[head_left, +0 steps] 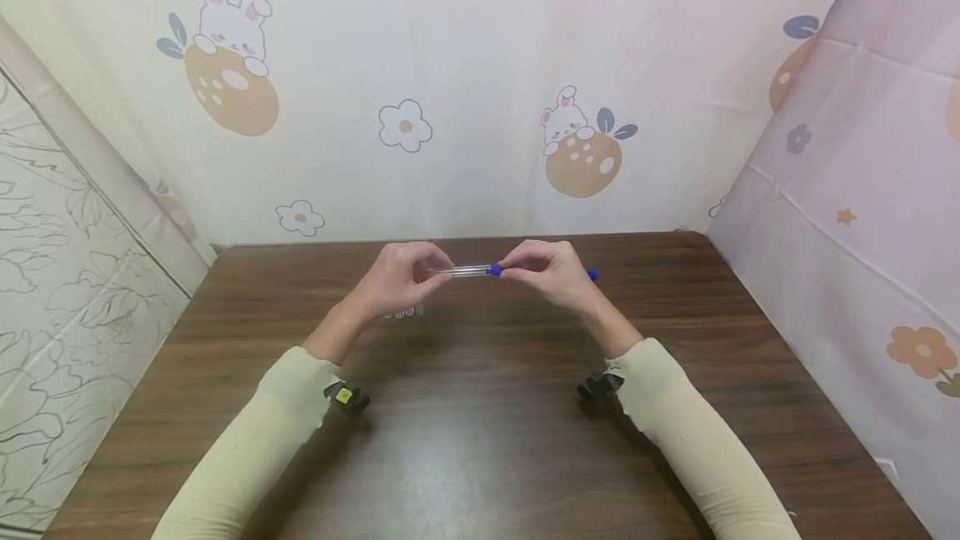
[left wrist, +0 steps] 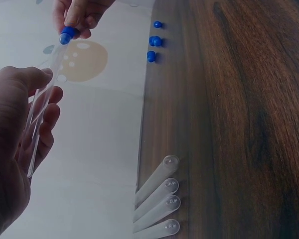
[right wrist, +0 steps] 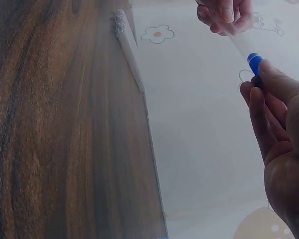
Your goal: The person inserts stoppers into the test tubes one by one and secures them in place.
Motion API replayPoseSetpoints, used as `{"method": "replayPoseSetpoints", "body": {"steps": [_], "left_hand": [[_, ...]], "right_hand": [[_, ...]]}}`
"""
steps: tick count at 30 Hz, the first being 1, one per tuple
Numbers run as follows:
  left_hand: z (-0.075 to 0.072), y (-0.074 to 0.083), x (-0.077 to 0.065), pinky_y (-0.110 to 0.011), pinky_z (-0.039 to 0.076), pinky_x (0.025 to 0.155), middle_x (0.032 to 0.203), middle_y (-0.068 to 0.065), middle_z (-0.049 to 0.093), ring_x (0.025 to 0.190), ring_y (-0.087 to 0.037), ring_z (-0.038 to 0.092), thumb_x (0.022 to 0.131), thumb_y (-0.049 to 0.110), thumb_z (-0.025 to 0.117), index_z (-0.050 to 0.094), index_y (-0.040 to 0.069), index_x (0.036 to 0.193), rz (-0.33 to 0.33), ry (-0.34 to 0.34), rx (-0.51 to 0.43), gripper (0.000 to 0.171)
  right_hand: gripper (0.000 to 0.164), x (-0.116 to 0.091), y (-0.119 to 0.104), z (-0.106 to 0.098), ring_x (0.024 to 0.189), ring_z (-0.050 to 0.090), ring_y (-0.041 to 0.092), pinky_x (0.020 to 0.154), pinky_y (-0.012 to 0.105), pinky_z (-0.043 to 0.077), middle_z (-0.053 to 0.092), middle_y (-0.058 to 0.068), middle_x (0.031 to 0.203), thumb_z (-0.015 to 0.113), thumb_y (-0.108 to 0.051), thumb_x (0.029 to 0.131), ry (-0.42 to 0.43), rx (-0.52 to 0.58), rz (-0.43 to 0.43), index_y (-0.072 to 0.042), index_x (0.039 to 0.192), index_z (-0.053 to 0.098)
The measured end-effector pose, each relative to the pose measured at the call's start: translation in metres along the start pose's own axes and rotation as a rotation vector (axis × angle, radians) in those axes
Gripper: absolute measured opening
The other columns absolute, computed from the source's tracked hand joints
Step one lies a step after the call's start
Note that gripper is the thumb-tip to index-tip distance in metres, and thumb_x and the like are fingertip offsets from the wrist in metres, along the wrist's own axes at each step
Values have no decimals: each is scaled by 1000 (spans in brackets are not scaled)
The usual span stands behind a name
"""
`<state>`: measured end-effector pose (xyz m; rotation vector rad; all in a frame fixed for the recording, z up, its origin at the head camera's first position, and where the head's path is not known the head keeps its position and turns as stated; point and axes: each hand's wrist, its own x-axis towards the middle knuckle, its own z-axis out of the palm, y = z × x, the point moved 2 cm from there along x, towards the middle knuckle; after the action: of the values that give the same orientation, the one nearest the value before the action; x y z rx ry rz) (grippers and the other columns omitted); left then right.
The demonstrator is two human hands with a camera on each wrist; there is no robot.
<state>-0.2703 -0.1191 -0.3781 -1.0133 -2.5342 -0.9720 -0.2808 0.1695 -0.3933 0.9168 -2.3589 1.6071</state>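
Note:
A clear test tube [head_left: 469, 271] is held level above the far part of the table, gripped by my left hand [head_left: 401, 277] between thumb and fingers. At the tube's right end is a blue cap [head_left: 495, 269], which my right hand [head_left: 551, 273] pinches between thumb and fingertips. In the left wrist view, the blue cap [left wrist: 67, 34] lines up with the mouth of the tube [left wrist: 44, 102]. The right wrist view also has the cap [right wrist: 255, 62] touching the tube's end. How deep it sits cannot be told.
Several clear tubes [left wrist: 164, 191] lie side by side at the table's far edge, left of centre. Several loose blue caps [left wrist: 155, 41] rest near that edge, further right. Behind the wooden table [head_left: 450, 440] hangs a printed curtain [head_left: 480, 65].

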Motion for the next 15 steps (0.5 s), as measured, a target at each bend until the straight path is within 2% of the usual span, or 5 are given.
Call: {"method": "replayPoseSetpoints", "body": {"steps": [7, 12, 15], "left_hand": [[-2, 1, 2, -24, 58, 70, 103, -10, 86, 72, -13, 71, 100, 13, 86, 82, 6, 113, 15, -5, -9, 15], [-3, 2, 2, -23, 57, 68, 103, -11, 86, 72, -12, 71, 100, 11, 85, 82, 5, 112, 17, -6, -21, 14], [-3, 2, 2, -23, 57, 67, 103, -11, 86, 72, -12, 71, 100, 11, 85, 82, 5, 113, 17, -10, -28, 15]], "right_hand": [[13, 0, 1, -1, 86, 77, 12, 77, 21, 63, 85, 23, 104, 87, 3, 94, 6, 28, 15, 1, 107, 86], [14, 1, -1, -2, 88, 80, 33, 79, 22, 65, 85, 23, 105, 88, 1, 94, 4, 33, 28, 0, 108, 86], [14, 1, -1, -3, 90, 80, 41, 80, 22, 65, 86, 22, 105, 88, 0, 94, 3, 31, 47, 0, 108, 87]]}}
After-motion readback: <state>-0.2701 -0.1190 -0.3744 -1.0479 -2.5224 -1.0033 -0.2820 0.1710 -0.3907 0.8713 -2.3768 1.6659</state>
